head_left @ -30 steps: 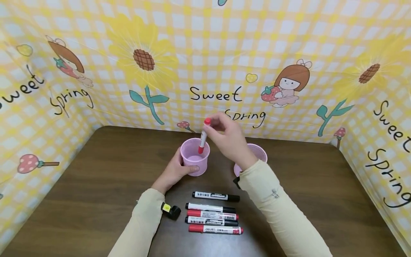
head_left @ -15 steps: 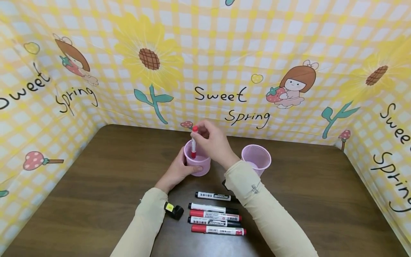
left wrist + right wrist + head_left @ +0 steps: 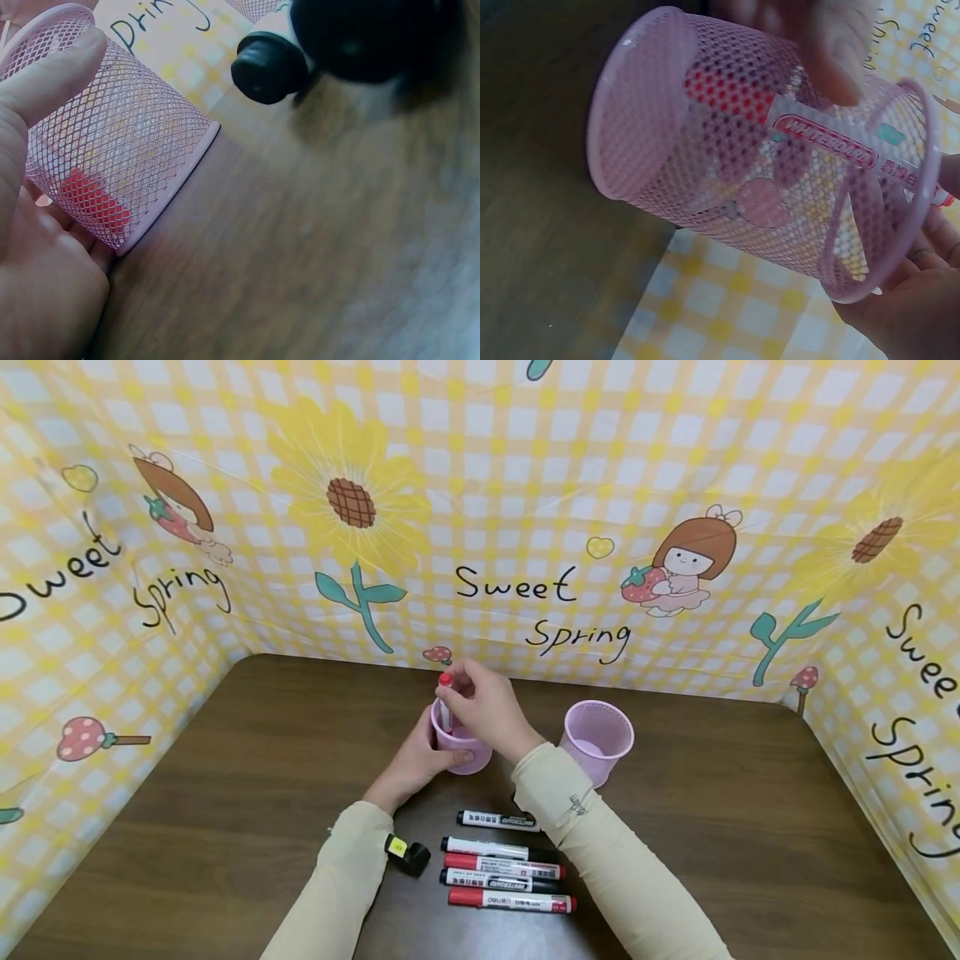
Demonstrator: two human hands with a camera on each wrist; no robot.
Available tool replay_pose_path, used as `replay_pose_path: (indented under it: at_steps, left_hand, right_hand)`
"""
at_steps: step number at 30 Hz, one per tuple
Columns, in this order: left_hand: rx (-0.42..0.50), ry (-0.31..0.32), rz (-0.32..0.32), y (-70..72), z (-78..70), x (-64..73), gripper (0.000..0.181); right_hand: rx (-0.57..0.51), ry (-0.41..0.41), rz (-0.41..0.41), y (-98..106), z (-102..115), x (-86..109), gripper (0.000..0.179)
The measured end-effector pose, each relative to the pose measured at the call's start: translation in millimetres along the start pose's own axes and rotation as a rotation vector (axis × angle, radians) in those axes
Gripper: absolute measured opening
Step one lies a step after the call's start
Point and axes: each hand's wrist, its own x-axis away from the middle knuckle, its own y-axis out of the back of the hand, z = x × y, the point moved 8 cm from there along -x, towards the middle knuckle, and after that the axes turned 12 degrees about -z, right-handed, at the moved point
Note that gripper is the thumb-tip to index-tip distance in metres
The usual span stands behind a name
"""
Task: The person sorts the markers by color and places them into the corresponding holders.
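My left hand [image 3: 412, 766] grips a pink mesh pen cup [image 3: 471, 767], thumb across the near side. Between thumb and fingers of my right hand [image 3: 491, 708] is the top of a red whiteboard marker [image 3: 446, 717], upright inside that cup. Through the mesh in the right wrist view, the marker [image 3: 825, 140] lies along the cup wall, its top end sticking out past the rim. In the left wrist view its red end [image 3: 96, 199] shows low inside the cup, near the base.
A second pink mesh cup [image 3: 592, 763] stands to the right. Several black and red markers lie in a row nearer me, among them a black one [image 3: 495, 820] and a red one [image 3: 517, 901]. A yellow checked cloth [image 3: 510, 510] hangs behind the brown table [image 3: 225, 777].
My right hand has moved left and down, lowering the red marker deeper into the held cup. The right forearm has shifted left, uncovering the second cup. My left hand keeps its grip.
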Motion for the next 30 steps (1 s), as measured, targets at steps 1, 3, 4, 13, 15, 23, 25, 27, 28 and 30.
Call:
replay_pose_path:
  at_steps: [1,3,4,13,15,23,25,27,28,30]
  left_hand:
    - [-0.002,0.005,-0.003,0.1,0.0,0.0,0.094]
    - [0.002,0.007,-0.002,-0.1,-0.6,0.1,0.094]
    - [0.002,0.007,0.001,-0.3,-1.0,0.0,0.094]
    - [-0.014,0.006,0.002,-0.2,2.3,-1.5,0.092]
    - [-0.009,0.006,-0.001,-0.1,3.0,-1.6,0.091]
    - [0.014,0.004,-0.006,-0.5,2.9,-1.1,0.092]
    - [0.015,0.005,-0.005,-0.6,2.6,-0.9,0.092]
    - [0.012,0.004,-0.004,-0.7,2.8,-1.2,0.092]
    - [0.012,0.002,-0.004,-0.6,2.7,-1.2,0.092]
    - [0.007,-0.003,-0.005,-0.3,2.3,-1.2,0.093]
  right_hand:
    - [0.004,0.0,0.002,-0.8,-0.4,0.4,0.014]
    - [0.008,0.004,0.001,-1.3,-0.1,1.0,0.014]
    - [0.01,0.006,0.0,-1.4,0.0,1.0,0.014]
    - [-0.001,-0.007,0.013,-2.4,-1.7,1.5,0.013]
    - [-0.003,-0.01,0.015,-2.8,-2.1,1.8,0.013]
    - [0.012,-0.008,0.014,-2.3,-2.2,1.7,0.012]
    - [0.013,-0.01,0.012,-1.9,-2.3,1.7,0.012]
    - [0.009,-0.008,0.012,-1.7,-2.4,1.7,0.012]
    - [0.006,-0.009,0.012,-1.7,-2.6,1.8,0.012]
    - [0.003,-0.007,0.013,-1.7,-2.4,1.7,0.013]
